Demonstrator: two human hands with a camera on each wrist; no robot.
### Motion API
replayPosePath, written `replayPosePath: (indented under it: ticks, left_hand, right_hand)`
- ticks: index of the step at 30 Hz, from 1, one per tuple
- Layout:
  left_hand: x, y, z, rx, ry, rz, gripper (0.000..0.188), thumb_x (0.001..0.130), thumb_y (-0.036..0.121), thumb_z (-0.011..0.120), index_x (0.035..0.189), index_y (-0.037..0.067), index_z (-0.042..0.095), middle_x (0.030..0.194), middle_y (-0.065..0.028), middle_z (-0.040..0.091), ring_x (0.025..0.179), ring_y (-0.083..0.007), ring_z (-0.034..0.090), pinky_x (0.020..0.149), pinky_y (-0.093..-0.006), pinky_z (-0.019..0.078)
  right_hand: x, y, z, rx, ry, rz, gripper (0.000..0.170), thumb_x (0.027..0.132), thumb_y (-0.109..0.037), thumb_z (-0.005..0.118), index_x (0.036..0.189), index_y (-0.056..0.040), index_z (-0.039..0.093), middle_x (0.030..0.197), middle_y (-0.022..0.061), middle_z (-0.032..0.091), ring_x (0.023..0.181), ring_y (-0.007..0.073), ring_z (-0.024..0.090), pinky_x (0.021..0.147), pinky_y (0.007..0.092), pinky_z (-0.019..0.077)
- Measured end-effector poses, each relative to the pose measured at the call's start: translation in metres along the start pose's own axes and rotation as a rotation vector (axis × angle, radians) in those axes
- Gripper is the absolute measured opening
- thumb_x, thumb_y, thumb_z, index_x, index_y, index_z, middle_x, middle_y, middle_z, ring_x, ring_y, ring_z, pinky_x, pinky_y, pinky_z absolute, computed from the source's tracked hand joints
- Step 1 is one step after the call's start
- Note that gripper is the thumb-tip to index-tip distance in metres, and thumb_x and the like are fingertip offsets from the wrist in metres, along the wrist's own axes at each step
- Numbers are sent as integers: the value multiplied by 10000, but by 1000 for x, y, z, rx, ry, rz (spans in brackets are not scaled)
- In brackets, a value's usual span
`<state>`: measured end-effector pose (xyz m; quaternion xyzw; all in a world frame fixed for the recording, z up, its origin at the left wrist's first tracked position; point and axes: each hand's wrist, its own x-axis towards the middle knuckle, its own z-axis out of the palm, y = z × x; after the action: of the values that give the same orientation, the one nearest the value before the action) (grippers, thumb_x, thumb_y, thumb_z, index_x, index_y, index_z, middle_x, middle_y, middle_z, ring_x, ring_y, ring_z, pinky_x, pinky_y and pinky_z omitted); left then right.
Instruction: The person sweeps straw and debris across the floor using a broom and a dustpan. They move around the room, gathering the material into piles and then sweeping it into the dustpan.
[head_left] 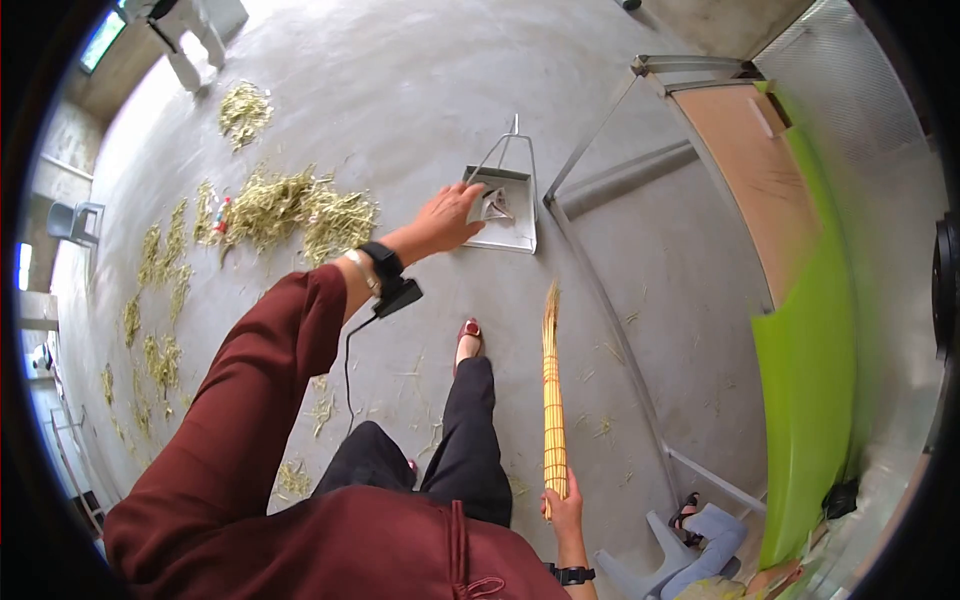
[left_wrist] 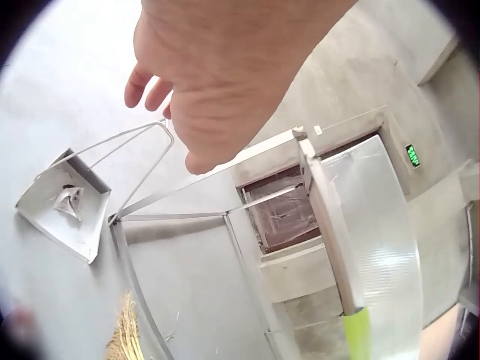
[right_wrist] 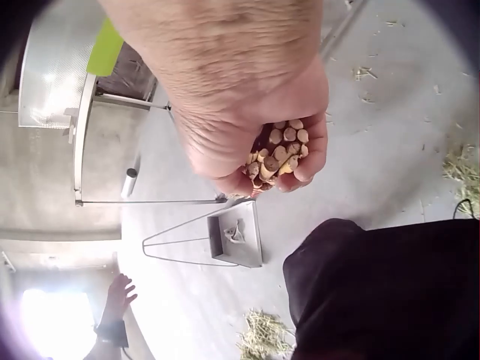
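My right hand (head_left: 565,508) grips the handle end of a straw hand broom (head_left: 553,400), whose thin bristle tip points forward over the floor. The right wrist view looks onto the cut stalk ends (right_wrist: 279,154) inside the curled fingers. My left hand (head_left: 448,217) reaches forward with its fingers loosely extended and nothing held. In the head view it overlaps the left edge of a metal dustpan (head_left: 520,230); the left wrist view has the pan apart from the hand. A crumpled whitish scrap (head_left: 497,204) lies in the pan, and its wire handle (left_wrist: 166,132) stands up behind.
Heaps of dry straw (head_left: 290,205) spread over the floor on the left, with a small red item (head_left: 222,213) among them. A metal frame (head_left: 610,320) and a green panel (head_left: 810,400) stand on the right. Someone's leg (head_left: 705,555) shows beside a plastic stool (head_left: 640,560).
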<state>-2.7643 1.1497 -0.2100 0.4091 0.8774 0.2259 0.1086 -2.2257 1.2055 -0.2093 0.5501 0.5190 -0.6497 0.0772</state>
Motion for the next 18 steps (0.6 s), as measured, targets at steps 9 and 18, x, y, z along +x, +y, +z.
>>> replayPosePath:
  ticks: [9, 18]
  left_hand:
    - [227, -87, 109, 330, -35, 175, 643, 734, 241, 657, 1279, 62, 365, 1284, -107, 397, 1247, -288, 297, 910, -465, 346]
    - [244, -165, 37, 431, -156, 468, 174, 761, 262, 581, 708, 104, 632, 826, -30, 539, 999, -184, 458, 942, -433, 294]
  right_hand:
    - [61, -133, 36, 20, 54, 93, 669, 755, 24, 507, 1363, -40, 235, 709, 71, 551, 494, 104, 513, 416, 224, 430]
    - [72, -246, 84, 12, 58, 73, 696, 753, -18, 525, 1376, -70, 219, 748, 102, 556, 511, 120, 523, 419, 228, 430]
